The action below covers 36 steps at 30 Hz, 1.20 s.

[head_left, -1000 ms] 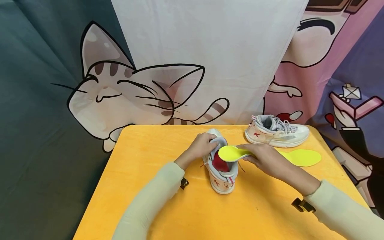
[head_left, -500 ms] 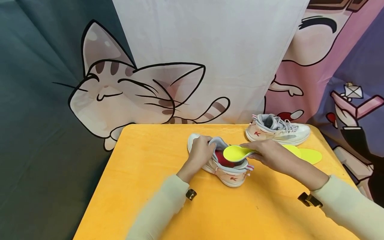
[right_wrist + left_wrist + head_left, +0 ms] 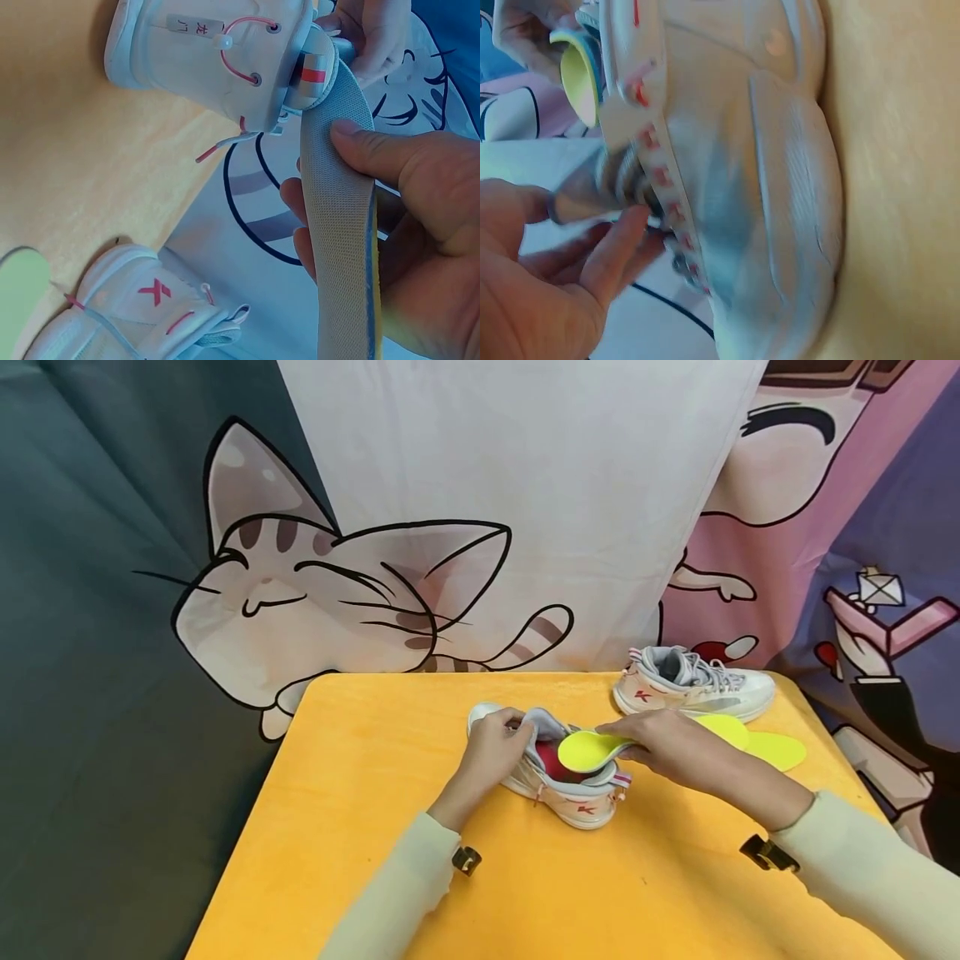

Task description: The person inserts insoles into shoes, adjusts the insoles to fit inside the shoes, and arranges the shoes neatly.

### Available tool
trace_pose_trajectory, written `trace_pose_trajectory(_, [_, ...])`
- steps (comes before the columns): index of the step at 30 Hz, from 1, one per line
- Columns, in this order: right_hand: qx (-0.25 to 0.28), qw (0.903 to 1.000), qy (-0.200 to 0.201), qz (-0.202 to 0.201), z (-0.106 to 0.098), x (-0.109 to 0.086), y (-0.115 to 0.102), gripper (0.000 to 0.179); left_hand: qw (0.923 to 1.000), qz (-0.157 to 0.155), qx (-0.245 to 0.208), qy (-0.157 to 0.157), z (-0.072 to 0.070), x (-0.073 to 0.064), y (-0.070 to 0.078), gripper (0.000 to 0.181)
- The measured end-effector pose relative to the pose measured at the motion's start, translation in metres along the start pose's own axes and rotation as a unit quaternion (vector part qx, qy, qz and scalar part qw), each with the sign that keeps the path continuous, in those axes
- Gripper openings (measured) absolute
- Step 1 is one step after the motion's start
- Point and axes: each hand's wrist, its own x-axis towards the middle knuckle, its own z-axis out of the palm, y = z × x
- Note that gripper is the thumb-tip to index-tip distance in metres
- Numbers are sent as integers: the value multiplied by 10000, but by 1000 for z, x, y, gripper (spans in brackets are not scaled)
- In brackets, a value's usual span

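Observation:
A white sneaker (image 3: 583, 808) with a pinkish heel and red interior stands upright on the table, toe pointing far left. My left hand (image 3: 491, 752) is at its collar; in the left wrist view that hand (image 3: 562, 300) pinches the padded tongue (image 3: 592, 184) between thumb and fingers. A yellow insole (image 3: 588, 752) is in my right hand (image 3: 667, 747), its heel end over the shoe opening. In the right wrist view, the thumb presses the grey mesh underside of the insole (image 3: 337, 195), with fingers behind. Its forefoot reaches right, behind my hand.
The matching sneaker (image 3: 697, 689) stands at the back right of the yellow table (image 3: 375, 735). Beside it lies another yellow insole (image 3: 782, 750), partly covered from view by the held one. A printed cloth backdrop (image 3: 480, 460) hangs behind the table edge.
The sneaker has turned, its toe swinging left and its heel right, with my left hand going along. The held insole has shifted slightly right, still over the opening.

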Motion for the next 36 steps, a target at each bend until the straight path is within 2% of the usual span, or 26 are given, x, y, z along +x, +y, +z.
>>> trace_pose_trajectory(3, [-3, 10000, -79, -26, 0, 2, -2, 43, 9998, 183, 72, 42, -11, 6, -13, 26])
trace_pose_trajectory(6, [-29, 9999, -161, 13, 0, 3, -4, 43, 9980, 340, 527, -103, -24, 15, -29, 30])
trace_pose_trajectory(10, [-71, 9994, -324, 114, 0, 8, -6, 41, 9894, 437, 1147, -782, -40, 29, -54, 57])
trace_pose_trajectory(14, [-143, 9984, -531, 149, 1, 14, -9, 39, 9796, 251, 1275, -1531, -47, 34, -70, 76])
trace_pose_trajectory(16, [-211, 9979, -595, 125, 3, 18, -10, 39, 9761, 152, 1314, -1725, -48, 35, -74, 82])
trace_pose_trajectory(18, [-267, 9977, -611, 99, 6, 23, -12, 39, 9749, 85, 1313, -1798, -48, 36, -76, 84])
trace_pose_trajectory(27, [-686, 9942, -770, 299, 21, 41, -26, 30, 9746, -13, 1381, -1765, -45, 38, -80, 86])
trace_pose_trajectory(31, [-865, 9942, -575, 288, 25, 45, -32, 23, 9761, -39, 1334, -1714, -44, 37, -81, 87])
trace_pose_trajectory(36, [-881, 9952, -345, 261, 33, 51, -36, 16, 9745, -40, 1448, -1715, -45, 37, -82, 87])
